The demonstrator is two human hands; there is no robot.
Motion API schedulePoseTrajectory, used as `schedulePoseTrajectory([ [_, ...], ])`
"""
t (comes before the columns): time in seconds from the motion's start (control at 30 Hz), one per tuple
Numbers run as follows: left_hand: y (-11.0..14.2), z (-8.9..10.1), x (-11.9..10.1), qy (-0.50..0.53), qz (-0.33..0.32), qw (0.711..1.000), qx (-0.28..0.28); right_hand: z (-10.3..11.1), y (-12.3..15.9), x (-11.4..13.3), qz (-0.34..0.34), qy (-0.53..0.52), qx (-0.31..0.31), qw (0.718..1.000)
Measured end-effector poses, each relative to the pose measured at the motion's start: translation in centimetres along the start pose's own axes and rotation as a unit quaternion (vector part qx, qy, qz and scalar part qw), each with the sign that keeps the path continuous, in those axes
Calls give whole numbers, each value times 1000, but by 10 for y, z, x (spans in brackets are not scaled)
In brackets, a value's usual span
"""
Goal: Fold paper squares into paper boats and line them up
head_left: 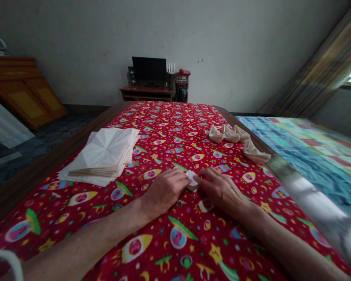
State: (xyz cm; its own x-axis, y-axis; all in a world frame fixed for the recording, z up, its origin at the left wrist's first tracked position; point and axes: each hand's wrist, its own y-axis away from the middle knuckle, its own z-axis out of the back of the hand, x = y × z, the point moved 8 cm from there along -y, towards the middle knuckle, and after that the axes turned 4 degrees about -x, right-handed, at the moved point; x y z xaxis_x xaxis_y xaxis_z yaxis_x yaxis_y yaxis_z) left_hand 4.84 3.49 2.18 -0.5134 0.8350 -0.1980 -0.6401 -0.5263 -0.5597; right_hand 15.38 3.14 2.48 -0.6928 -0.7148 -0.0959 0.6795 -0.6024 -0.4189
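Note:
Between my two hands is a small folded piece of white paper (192,180), low over the red patterned cloth. The fingers of my left hand (166,191) are closed on its left side. My right hand (221,190) pinches the opposite side, with thumb and fingers drawn together. Parts of the paper are hidden behind the fingertips. To the left lies a stack of white sheets (107,146) with crease lines fanning out from the middle of the top one. Several folded paper boat shapes (230,134) stand in a group at the right, one of them (255,152) nearer to me.
A red cloth (175,218) with rockets and stars covers the table. Beyond its far end are a monitor (149,69) and a red telephone (184,72). A bed with a patchwork cover (304,156) is at right, a wooden cabinet (26,93) at left.

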Motion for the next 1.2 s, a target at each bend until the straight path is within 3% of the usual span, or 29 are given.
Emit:
schedulePoseTrajectory([
  [0.13,0,-2,-1,-15,-12,1000,9,1,1,2,10,-10,32,999],
  [0.3,-1,-1,1,15,1,1000,15,0,5,-8,-20,-84,-4,996],
  [0.43,-1,0,7,22,44,999,12,-7,9,-22,-46,-174,-53,982],
  [0.57,-1,1,12,23,68,997,-4,-9,7,-29,-87,-223,-59,969],
  [0.7,-2,4,29,60,164,984,-40,-8,4,-33,-148,-259,-43,954],
  [0.9,-1,2,40,97,242,965,-32,-15,3,-37,-199,-214,-29,956],
  [1.2,0,1,34,2,230,973,0,-17,2,-26,-176,-90,-26,980],
])
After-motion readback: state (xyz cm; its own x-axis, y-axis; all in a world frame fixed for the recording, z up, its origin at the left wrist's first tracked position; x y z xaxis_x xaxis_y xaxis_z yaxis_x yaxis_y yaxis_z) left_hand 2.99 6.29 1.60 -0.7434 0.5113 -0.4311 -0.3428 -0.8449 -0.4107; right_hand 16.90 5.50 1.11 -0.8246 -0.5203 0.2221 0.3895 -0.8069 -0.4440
